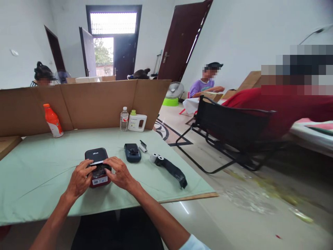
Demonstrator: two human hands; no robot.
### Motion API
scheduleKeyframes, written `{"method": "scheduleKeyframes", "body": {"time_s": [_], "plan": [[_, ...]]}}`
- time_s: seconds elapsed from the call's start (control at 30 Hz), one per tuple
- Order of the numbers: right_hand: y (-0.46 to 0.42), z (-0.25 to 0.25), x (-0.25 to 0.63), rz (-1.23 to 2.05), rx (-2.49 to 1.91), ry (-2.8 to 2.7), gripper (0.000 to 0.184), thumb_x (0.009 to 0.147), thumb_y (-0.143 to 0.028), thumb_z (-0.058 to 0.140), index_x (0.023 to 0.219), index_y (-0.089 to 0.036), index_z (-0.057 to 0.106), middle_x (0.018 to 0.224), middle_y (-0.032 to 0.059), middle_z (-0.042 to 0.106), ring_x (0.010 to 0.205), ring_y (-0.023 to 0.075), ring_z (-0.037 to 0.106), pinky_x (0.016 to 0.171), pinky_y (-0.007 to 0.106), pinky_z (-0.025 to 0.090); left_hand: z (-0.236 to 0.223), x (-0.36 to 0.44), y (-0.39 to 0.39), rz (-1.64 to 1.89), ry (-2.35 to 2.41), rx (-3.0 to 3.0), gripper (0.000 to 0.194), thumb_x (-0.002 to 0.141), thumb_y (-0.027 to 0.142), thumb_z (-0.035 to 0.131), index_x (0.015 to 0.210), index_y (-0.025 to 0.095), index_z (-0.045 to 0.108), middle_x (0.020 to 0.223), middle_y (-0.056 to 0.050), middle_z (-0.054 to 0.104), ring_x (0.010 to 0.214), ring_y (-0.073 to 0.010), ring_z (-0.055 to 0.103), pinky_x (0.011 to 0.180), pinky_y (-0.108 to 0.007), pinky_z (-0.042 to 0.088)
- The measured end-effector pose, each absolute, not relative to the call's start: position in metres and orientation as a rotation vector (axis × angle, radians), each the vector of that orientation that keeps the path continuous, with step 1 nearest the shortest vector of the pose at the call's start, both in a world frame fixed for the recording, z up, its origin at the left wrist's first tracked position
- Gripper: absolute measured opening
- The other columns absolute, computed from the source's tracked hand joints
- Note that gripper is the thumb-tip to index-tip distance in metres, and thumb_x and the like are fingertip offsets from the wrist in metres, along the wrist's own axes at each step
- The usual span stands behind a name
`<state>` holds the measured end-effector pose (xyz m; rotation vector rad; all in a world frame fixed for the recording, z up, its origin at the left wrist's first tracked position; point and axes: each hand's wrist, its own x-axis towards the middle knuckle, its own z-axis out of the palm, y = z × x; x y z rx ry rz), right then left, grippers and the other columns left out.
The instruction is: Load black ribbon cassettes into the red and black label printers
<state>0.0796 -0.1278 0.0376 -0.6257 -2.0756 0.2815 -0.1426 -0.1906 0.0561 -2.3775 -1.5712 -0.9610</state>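
Observation:
A small dark red and black label printer [97,161] sits on the pale green table [39,173]. My left hand [79,177] grips its left side, fingers curled over the top. My right hand [119,172] holds its right side, fingers curled onto the black front part. To the right lie a second dark blue device [132,152], a small white and black piece [143,146], and two white paper rolls [156,158] at the end of a black plastic bag [173,170].
A cardboard screen [85,104] stands along the table's far edge. Before it are an orange bottle [53,121], a clear water bottle [124,119] and a white jug [137,122]. A black folding chair [229,132] and other people are to the right and behind.

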Motion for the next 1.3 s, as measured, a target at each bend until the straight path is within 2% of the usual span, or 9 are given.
{"method": "scheduleKeyframes", "body": {"time_s": [0.07, 0.13, 0.27, 0.37, 0.5, 0.63, 0.83, 1.03, 1.3], "plan": [[-0.13, 0.04, 0.078, 0.265, -0.627, -2.12, 0.049, 0.082, -0.012, 0.07, 0.13, -0.021, 0.066, 0.121, 0.0106, 0.073, 0.113, 0.0266, 0.066, 0.097, 0.045, 0.055, 0.056, -0.14, -0.19, -0.913, -1.602, -2.347, 0.038, 0.09, 0.011, 0.05, 0.11, 0.026, 0.079, 0.129, -0.01, 0.072, 0.124, -0.0305, 0.066, 0.104, -0.056, 0.057], [-0.13, 0.04, 0.073, 0.243, -0.638, -2.148, 0.051, 0.08, -0.01, 0.072, 0.13, -0.021, 0.067, 0.124, 0.0113, 0.072, 0.113, 0.0271, 0.066, 0.096, 0.044, 0.055, 0.054, -0.138, -0.19, -0.877, -1.619, -2.329, 0.037, 0.091, 0.012, 0.05, 0.11, 0.025, 0.08, 0.13, -0.011, 0.072, 0.124, -0.032, 0.066, 0.103, -0.057, 0.057], [-0.128, 0.037, 0.066, 0.179, -0.656, -2.14, 0.028, 0.083, -0.004, 0.069, 0.103, -0.022, 0.076, 0.111, 0.0082, 0.076, 0.102, 0.0244, 0.068, 0.091, 0.04, 0.056, 0.052, -0.136, -0.191, -0.872, -1.615, -2.331, 0.035, 0.093, 0.015, 0.051, 0.111, 0.026, 0.079, 0.132, -0.011, 0.071, 0.127, -0.0323, 0.065, 0.102, -0.054, 0.058], [-0.129, 0.033, 0.067, 0.142, -0.612, -2.143, 0.019, 0.087, -0.007, 0.069, 0.097, -0.022, 0.076, 0.107, 0.0073, 0.077, 0.099, 0.0242, 0.068, 0.087, 0.039, 0.056, 0.053, -0.139, -0.193, -0.878, -1.627, -2.36, 0.033, 0.095, 0.018, 0.052, 0.111, 0.028, 0.079, 0.132, -0.01, 0.071, 0.127, -0.0313, 0.065, 0.102, -0.053, 0.058], [-0.134, 0.028, 0.073, 0.108, -0.563, -2.178, 0.027, 0.085, -0.006, 0.068, 0.105, -0.023, 0.075, 0.115, 0.0085, 0.076, 0.105, 0.0243, 0.068, 0.092, 0.041, 0.055, 0.055, -0.145, -0.196, -0.949, -1.656, -2.419, 0.041, 0.089, 0.018, 0.06, 0.128, 0.025, 0.071, 0.137, -0.012, 0.067, 0.129, -0.0294, 0.063, 0.108, -0.053, 0.054], [-0.137, 0.026, 0.079, 0.132, -0.548, -2.203, 0.035, 0.085, -0.008, 0.067, 0.116, -0.023, 0.073, 0.125, 0.0103, 0.072, 0.114, 0.0255, 0.065, 0.099, 0.045, 0.054, 0.05, -0.151, -0.199, -0.932, -1.622, -2.477, 0.056, 0.081, 0.018, 0.068, 0.136, 0.022, 0.064, 0.148, -0.013, 0.058, 0.137, -0.0329, 0.055, 0.113, -0.056, 0.05], [-0.134, 0.023, 0.084, 0.287, -0.797, -2.245, 0.08, 0.082, -0.038, 0.083, 0.151, -0.013, 0.048, 0.157, 0.0254, 0.044, 0.143, 0.0374, 0.047, 0.113, 0.057, 0.046, 0.042, -0.159, -0.195, -0.88, -1.592, -2.421, 0.063, 0.08, 0.028, 0.074, 0.141, 0.021, 0.059, 0.148, -0.016, 0.056, 0.139, -0.037, 0.051, 0.114, -0.06, 0.048], [-0.134, 0.019, 0.082, 0.355, -0.909, -2.31, 0.078, 0.082, -0.029, 0.082, 0.151, -0.016, 0.049, 0.164, 0.0233, 0.037, 0.144, 0.0367, 0.049, 0.113, 0.055, 0.046, 0.044, -0.16, -0.195, -0.849, -1.553, -2.405, 0.058, 0.077, 0.017, 0.067, 0.134, 0.021, 0.062, 0.145, -0.015, 0.057, 0.137, -0.0342, 0.052, 0.114, -0.056, 0.049], [-0.137, 0.022, 0.081, 0.384, -0.965, -2.299, 0.076, 0.082, -0.031, 0.083, 0.15, -0.02, 0.051, 0.163, 0.0205, 0.041, 0.141, 0.0359, 0.052, 0.109, 0.053, 0.049, 0.048, -0.158, -0.195, -0.834, -1.582, -2.408, 0.055, 0.074, 0.018, 0.068, 0.129, 0.021, 0.064, 0.142, -0.014, 0.058, 0.135, -0.0339, 0.053, 0.112, -0.054, 0.05]]}}
